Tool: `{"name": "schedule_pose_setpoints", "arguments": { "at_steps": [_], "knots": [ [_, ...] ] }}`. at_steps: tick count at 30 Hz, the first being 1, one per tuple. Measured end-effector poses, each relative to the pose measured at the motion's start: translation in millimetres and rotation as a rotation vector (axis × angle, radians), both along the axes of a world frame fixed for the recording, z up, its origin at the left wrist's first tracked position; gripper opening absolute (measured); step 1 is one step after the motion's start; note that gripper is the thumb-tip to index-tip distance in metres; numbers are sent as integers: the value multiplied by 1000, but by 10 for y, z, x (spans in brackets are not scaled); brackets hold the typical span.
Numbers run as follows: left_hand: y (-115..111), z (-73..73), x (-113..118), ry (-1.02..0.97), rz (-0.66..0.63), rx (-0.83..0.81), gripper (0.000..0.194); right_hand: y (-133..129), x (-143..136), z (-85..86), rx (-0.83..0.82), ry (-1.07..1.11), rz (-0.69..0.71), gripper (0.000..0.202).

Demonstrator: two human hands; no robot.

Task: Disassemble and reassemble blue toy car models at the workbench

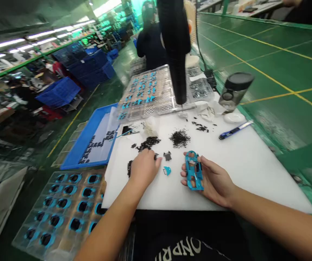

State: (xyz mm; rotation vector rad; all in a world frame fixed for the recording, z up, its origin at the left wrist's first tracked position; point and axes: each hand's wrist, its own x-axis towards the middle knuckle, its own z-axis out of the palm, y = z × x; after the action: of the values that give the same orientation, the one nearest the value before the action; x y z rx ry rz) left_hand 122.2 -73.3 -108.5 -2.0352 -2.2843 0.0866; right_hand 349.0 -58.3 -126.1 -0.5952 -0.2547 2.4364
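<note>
My right hand [217, 177] holds a teal toy car body shell [193, 171], its fingers beneath and its thumb along the side. Over the table's left part, my left hand [144, 167] is closed, fingers curled down. A small black plastic part [156, 156] shows between its thumb and forefinger; the other fingertips are hidden. Just beyond lies a heap of black parts [149, 142]. Between my hands are a flat dark part [167, 156] and a small teal piece [167, 170]. A pile of tiny black pieces [180, 139] lies farther back.
A black electric screwdriver [176, 54] hangs over the white work surface [243, 174]. At right are a blue utility knife [234, 130] and a tinted bottle [236, 90]. Trays of teal shells [63, 203] stand left and behind, by a blue bin [77, 145]. A person [153, 43] sits ahead.
</note>
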Motion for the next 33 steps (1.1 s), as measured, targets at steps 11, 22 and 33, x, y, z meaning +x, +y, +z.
{"name": "schedule_pose_setpoints", "arguments": {
  "at_steps": [11, 22, 33],
  "knots": [
    [-228, -47, -202, -64, -173, 62, 16, 14, -25, 32, -49, 37, -2, 40],
    [-962, -279, 31, -732, -485, 410, 36, 37, -22, 6, -92, 46, 59, 38],
    [-957, -382, 1, -773, -409, 412, 31, -16, 8, -66, 47, 109, 61, 43]
  ]
}}
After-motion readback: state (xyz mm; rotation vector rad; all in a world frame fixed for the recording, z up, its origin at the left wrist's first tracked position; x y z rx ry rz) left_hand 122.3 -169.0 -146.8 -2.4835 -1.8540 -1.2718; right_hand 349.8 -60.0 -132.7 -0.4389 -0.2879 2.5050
